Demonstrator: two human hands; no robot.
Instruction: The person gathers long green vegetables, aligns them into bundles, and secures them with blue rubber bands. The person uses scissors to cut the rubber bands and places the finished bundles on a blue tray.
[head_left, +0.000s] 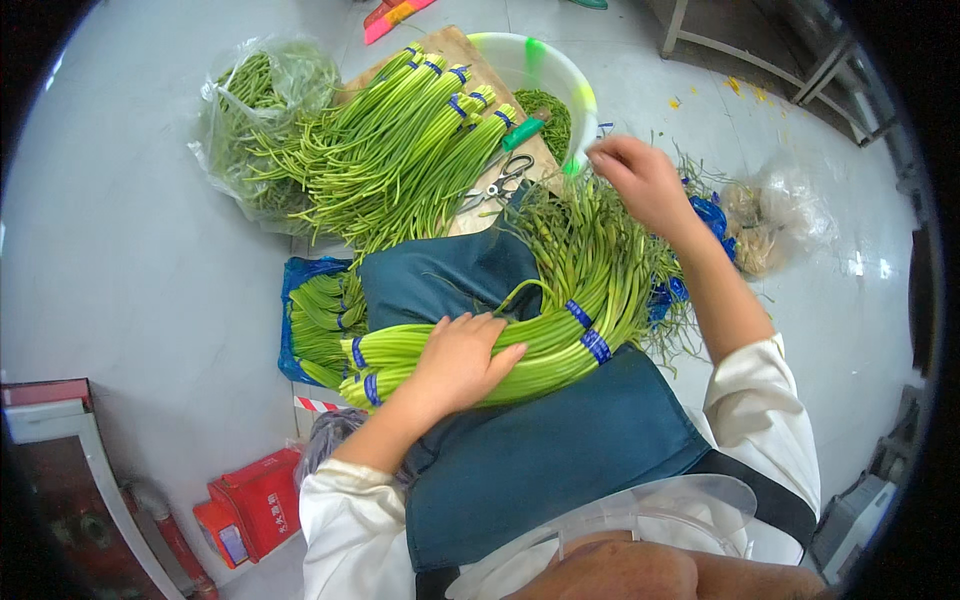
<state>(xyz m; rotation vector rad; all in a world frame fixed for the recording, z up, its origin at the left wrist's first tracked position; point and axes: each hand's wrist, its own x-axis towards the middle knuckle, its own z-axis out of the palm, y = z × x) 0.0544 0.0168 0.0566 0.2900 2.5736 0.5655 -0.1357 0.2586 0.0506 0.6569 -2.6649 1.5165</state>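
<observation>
Long bundles of green garlic scapes (525, 369), bound with blue printed bands, lie across my lap on a dark blue apron (555, 450). My left hand (466, 358) rests flat on top of them, thumb apart from the fingers. One loose scape (523, 285) curls up beyond its fingertips. The scapes bend away to the right, where their thin, tangled tips (577, 217) spread out. Above these tips my right hand (637, 176) is raised with its fingers curled in. Nothing shows in it, though its palm is hidden.
Ahead, a board (480, 67) bears more banded scapes (405, 142), scissors (499, 184) and a green-handled tool (523, 133). Behind it stands a tub (581, 82) with green trimmings. Scapes fill a clear bag (259, 112) and a blue crate (287, 322). A red box (262, 499) stands lower left.
</observation>
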